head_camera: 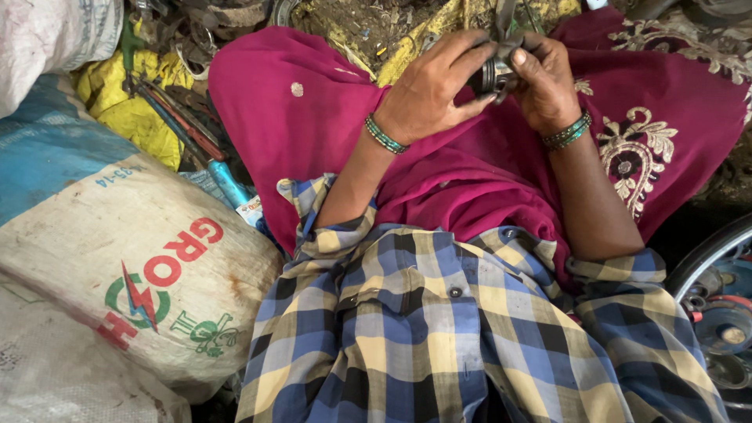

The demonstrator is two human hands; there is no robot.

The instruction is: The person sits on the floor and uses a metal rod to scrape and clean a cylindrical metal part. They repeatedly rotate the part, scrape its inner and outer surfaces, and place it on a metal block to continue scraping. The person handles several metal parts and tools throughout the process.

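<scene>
A magenta cloth [313,117] with gold embroidery is spreading across the lap, filling the upper middle of the view. A blue-and-yellow checked shirt [439,337] is covering the foreground. A white printed sack [149,274] is lying at left, a blue sack [47,149] behind it, a yellow cloth [133,110] with hand tools [184,125] beside that. A wheel rim [709,254] is showing at the right edge. The left hand [431,90] and right hand [544,82], both wearing green bangles, are meeting above the cloth near the top. Both are clamping fingers around a small dark metal ring part [493,74], left fingers wrapping over it, right thumb pressing on top.
</scene>
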